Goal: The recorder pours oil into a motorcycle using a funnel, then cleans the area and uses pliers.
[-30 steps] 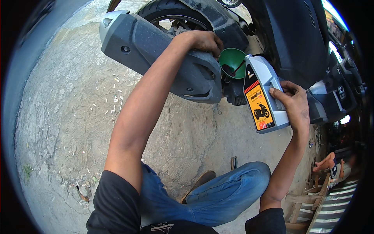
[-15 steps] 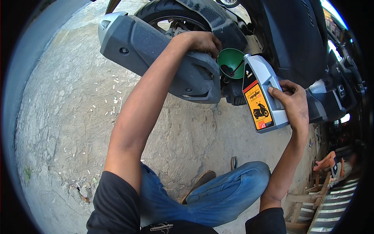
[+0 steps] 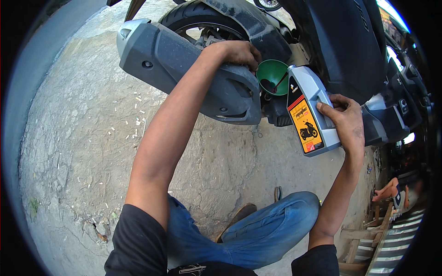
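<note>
Our right hand [image 3: 346, 118] grips the tilted bottle [image 3: 315, 108] | spout [image 3: 291, 68] at green funnel [image 3: 270, 70], right edge | left hand [image 3: 239, 52] curled by left edge; we can't tell its grip

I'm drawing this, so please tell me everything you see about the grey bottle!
The grey bottle looks like shiny plastic, with a narrow neck and a side grip, where the right hand holds it. Its label is black and yellow-orange with red stripes and a dark scooter picture. It is tipped, its mouth by the green funnel, dark reddish liquid running out.
</note>
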Demonstrator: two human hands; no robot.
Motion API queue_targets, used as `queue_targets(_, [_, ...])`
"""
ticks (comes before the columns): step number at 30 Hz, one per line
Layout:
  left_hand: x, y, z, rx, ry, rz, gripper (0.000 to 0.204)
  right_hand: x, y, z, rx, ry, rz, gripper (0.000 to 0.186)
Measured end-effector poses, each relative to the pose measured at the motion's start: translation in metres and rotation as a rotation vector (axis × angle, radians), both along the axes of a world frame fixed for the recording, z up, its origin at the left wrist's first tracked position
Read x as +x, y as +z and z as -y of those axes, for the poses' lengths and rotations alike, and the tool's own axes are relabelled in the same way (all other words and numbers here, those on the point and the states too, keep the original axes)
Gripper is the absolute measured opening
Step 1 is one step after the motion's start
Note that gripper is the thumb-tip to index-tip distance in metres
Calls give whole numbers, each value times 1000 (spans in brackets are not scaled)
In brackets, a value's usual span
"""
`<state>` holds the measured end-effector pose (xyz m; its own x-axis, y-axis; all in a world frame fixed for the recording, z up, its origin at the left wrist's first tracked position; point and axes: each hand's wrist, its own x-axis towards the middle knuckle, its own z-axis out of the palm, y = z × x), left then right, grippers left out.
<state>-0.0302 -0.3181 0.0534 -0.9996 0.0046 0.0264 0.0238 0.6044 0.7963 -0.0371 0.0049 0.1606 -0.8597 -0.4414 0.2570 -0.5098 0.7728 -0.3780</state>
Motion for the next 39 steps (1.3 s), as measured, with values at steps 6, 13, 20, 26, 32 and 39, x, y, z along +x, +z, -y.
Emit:
queue_targets(6, [-1,-2,0,4,-9,2,53,1,-1,1,-8,11,-19,63])
queue_targets(13, [-5,-4,3,-22,11,-22,52,3,4,2,-4,3,5,59])
queue_targets(20, [1,-3,3,-45,18,-29,58,9,3,6,-23,-29,-19,54])
queue_targets(26, [1,4,1,-44,-8,-12,57,6,2,3,-47,0,-34,50])
queue_targets(32, [-1,3,0,-28,27,24,58,12,7,5,-52,4,-13,49])
queue_targets(39, [-1,3,-2,-38,28,29,56,12,5,2,-92,-28,24,54])
